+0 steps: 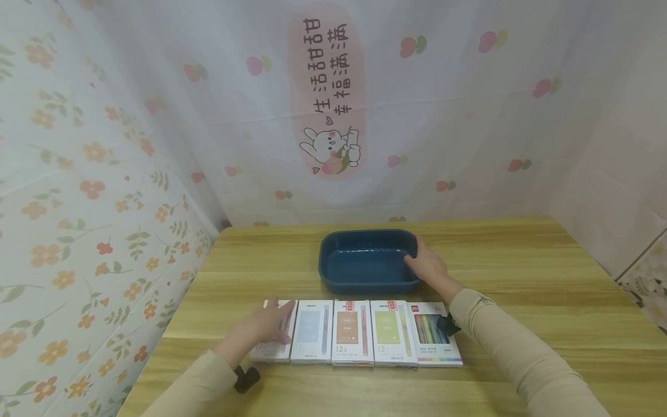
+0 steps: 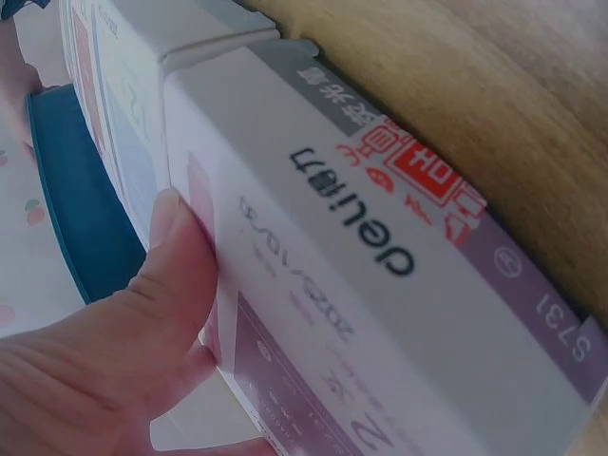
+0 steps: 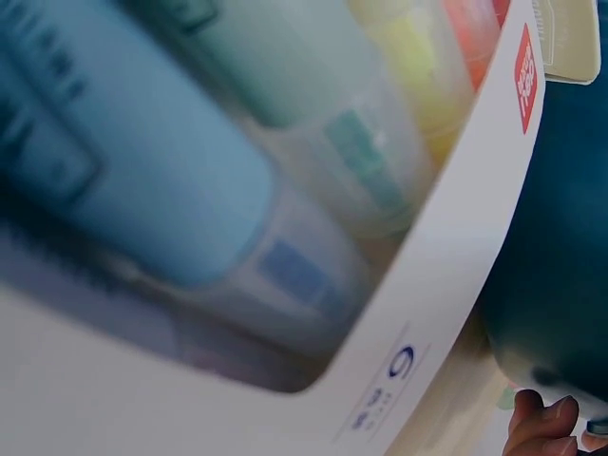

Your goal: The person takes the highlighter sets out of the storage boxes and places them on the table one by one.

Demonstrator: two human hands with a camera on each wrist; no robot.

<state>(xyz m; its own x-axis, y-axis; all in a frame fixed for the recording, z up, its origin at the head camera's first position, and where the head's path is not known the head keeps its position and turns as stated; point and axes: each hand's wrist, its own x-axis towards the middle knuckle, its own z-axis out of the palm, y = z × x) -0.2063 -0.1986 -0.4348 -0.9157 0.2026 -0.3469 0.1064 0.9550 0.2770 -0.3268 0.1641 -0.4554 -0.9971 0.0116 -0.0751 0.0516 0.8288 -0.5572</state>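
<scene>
My left hand (image 1: 270, 324) grips the leftmost box in the row, a white and pink-purple highlighter box (image 2: 313, 247) with a "deli" print. The thumb lies along its face in the left wrist view; some of the fingers are hidden. My right hand (image 1: 428, 263) holds the right end of a dark blue rectangular dish (image 1: 370, 288), its thumb over the rim on the inner side. The dish stands on the table just behind the row. Close under the right wrist lies a white box with a window (image 1: 431, 333), showing several coloured pens.
Between the two end boxes lie a blue-fronted box (image 1: 311, 333), a brown-fronted box (image 1: 352, 333) and a yellow-green-fronted box (image 1: 392, 333), side by side. The wooden table (image 1: 531, 278) meets a printed curtain (image 1: 458, 127) at the back.
</scene>
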